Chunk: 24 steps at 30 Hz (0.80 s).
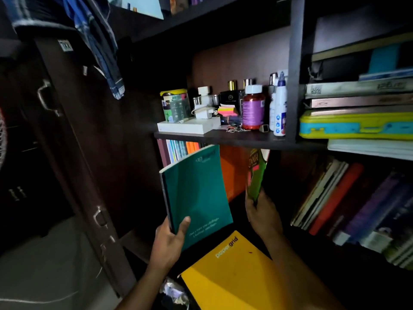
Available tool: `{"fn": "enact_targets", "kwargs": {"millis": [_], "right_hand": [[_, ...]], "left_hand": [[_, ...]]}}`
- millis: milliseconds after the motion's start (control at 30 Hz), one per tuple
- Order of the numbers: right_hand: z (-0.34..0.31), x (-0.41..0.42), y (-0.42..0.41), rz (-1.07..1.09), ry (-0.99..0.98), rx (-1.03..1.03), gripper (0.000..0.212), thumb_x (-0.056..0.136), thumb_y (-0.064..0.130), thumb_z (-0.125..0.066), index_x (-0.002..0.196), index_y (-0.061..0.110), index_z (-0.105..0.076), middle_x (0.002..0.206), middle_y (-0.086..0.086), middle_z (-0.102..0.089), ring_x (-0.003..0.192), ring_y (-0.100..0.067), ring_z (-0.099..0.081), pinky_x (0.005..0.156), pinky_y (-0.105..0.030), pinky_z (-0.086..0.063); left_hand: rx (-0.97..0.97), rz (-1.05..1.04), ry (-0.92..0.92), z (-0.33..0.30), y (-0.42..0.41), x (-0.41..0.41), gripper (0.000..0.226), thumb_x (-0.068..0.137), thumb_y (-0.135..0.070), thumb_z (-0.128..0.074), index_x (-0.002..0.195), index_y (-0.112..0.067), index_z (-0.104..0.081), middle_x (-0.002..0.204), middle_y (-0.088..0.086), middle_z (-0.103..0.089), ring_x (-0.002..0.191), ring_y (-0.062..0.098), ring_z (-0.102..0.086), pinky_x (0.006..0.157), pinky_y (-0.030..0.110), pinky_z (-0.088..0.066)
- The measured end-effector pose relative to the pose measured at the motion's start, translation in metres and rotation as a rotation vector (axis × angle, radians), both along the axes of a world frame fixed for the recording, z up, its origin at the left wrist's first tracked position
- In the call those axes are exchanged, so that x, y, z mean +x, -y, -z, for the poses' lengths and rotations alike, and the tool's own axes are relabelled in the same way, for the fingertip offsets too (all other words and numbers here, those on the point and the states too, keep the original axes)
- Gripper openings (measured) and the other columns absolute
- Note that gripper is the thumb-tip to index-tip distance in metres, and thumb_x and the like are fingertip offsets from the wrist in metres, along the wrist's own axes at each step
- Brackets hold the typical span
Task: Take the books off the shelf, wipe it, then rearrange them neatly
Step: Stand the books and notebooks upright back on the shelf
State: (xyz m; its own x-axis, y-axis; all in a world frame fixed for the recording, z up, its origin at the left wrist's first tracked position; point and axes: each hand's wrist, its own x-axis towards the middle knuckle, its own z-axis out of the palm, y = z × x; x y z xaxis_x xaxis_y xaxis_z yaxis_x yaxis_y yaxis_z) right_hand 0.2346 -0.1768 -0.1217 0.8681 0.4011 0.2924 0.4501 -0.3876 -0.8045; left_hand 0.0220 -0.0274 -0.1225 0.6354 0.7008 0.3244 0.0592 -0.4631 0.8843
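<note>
We see the left hand gripping a teal notebook by its lower spine corner, thumb on the matte cover, held upright in front of the lower shelf. A yellow "papergrid" notebook lies flat below. The right hand pinches a thin green-covered book by its bottom edge, tilted, just beside an orange book standing in the shelf.

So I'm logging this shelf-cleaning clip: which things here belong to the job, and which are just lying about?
Part of the job:
- teal softcover notebook, held by the left hand
- green-covered book, held by the right hand
- yellow notebook
- leaning books

Lying about:
- red pill bottle
- white flat box
- yellow tin case
</note>
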Motion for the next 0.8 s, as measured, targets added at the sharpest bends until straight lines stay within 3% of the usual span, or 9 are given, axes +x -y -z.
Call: {"fn": "enact_targets", "kwargs": {"millis": [100, 167, 267, 333, 433, 500, 567, 733, 800], "right_hand": [[0.000, -0.003, -0.006, -0.014, 0.032, 0.014, 0.056, 0.100, 0.028, -0.053, 0.152, 0.018, -0.034, 0.132, -0.012, -0.052, 0.114, -0.035, -0.059, 0.088, -0.042, -0.053], [-0.001, -0.005, -0.008, -0.030, 0.038, 0.006, 0.062, 0.099, 0.025, -0.053, 0.156, 0.018, -0.028, 0.137, -0.013, -0.047, 0.115, -0.035, -0.057, 0.089, -0.042, -0.050], [-0.001, -0.008, -0.009, -0.062, 0.053, 0.001, 0.064, 0.101, 0.026, -0.052, 0.158, 0.021, -0.024, 0.141, -0.011, -0.045, 0.119, -0.033, -0.056, 0.093, -0.044, -0.051], [-0.001, -0.007, -0.009, -0.072, 0.051, 0.003, 0.064, 0.102, 0.028, -0.051, 0.158, 0.021, -0.022, 0.143, -0.010, -0.044, 0.122, -0.032, -0.055, 0.097, -0.045, -0.052], [0.000, -0.008, -0.010, -0.088, 0.054, 0.006, 0.061, 0.102, 0.026, -0.052, 0.156, 0.018, -0.025, 0.144, -0.009, -0.044, 0.127, -0.030, -0.053, 0.100, -0.043, -0.050], [0.000, -0.006, -0.011, -0.089, 0.055, 0.019, 0.062, 0.101, 0.024, -0.054, 0.156, 0.018, -0.027, 0.145, -0.009, -0.044, 0.129, -0.030, -0.052, 0.101, -0.041, -0.049], [0.000, -0.005, -0.012, -0.088, 0.062, 0.021, 0.063, 0.101, 0.024, -0.054, 0.157, 0.018, -0.026, 0.147, -0.010, -0.043, 0.130, -0.031, -0.051, 0.102, -0.042, -0.049], [0.001, -0.007, -0.013, -0.127, 0.089, 0.000, 0.067, 0.102, 0.029, -0.053, 0.160, 0.027, -0.019, 0.149, -0.007, -0.040, 0.129, -0.030, -0.052, 0.101, -0.046, -0.050], [0.001, -0.008, -0.014, -0.143, 0.088, -0.026, 0.064, 0.102, 0.033, -0.053, 0.158, 0.029, -0.022, 0.153, -0.005, -0.037, 0.129, -0.028, -0.052, 0.099, -0.044, -0.051]], "left_hand": [[0.105, -0.021, -0.079, 0.002, 0.000, 0.009, 0.070, 0.093, -0.075, -0.045, 0.147, -0.030, -0.044, 0.141, -0.015, -0.055, 0.130, 0.004, -0.052, 0.111, 0.034, -0.044], [0.225, -0.048, -0.126, 0.002, 0.001, 0.016, 0.069, 0.090, -0.073, -0.034, 0.146, -0.035, -0.039, 0.135, -0.010, -0.058, 0.121, 0.013, -0.058, 0.100, 0.042, -0.050], [0.285, -0.045, -0.071, -0.003, 0.009, 0.032, 0.036, 0.094, -0.062, -0.036, 0.126, -0.049, -0.046, 0.104, -0.008, -0.068, 0.080, 0.014, -0.063, 0.073, 0.045, -0.055], [0.280, -0.081, -0.017, -0.002, 0.013, 0.046, 0.027, 0.099, -0.060, -0.043, 0.109, -0.039, -0.054, 0.088, -0.004, -0.064, 0.069, 0.014, -0.061, 0.065, 0.044, -0.054], [0.218, -0.088, 0.021, 0.003, 0.016, 0.063, 0.028, 0.096, -0.065, -0.048, 0.084, -0.040, -0.044, 0.074, -0.001, -0.050, 0.059, 0.026, -0.060, 0.053, 0.054, -0.054], [0.197, -0.050, 0.040, -0.002, 0.020, 0.070, 0.016, 0.096, -0.060, -0.056, 0.093, -0.046, -0.049, 0.083, 0.000, -0.057, 0.061, 0.026, -0.065, 0.048, 0.048, -0.057], [0.147, -0.035, 0.076, -0.012, 0.020, 0.078, 0.024, 0.093, -0.049, -0.067, 0.110, -0.041, -0.052, 0.090, 0.002, -0.064, 0.062, 0.022, -0.068, 0.046, 0.037, -0.059], [0.183, -0.025, 0.161, -0.025, 0.016, 0.092, 0.023, 0.099, -0.029, -0.064, 0.115, -0.038, -0.050, 0.090, -0.015, -0.060, 0.076, 0.011, -0.069, 0.062, 0.041, -0.063], [0.285, -0.039, 0.121, -0.030, 0.010, 0.098, 0.008, 0.102, -0.031, -0.059, 0.108, -0.034, -0.054, 0.086, -0.016, -0.063, 0.068, 0.006, -0.067, 0.058, 0.034, -0.060]]}}
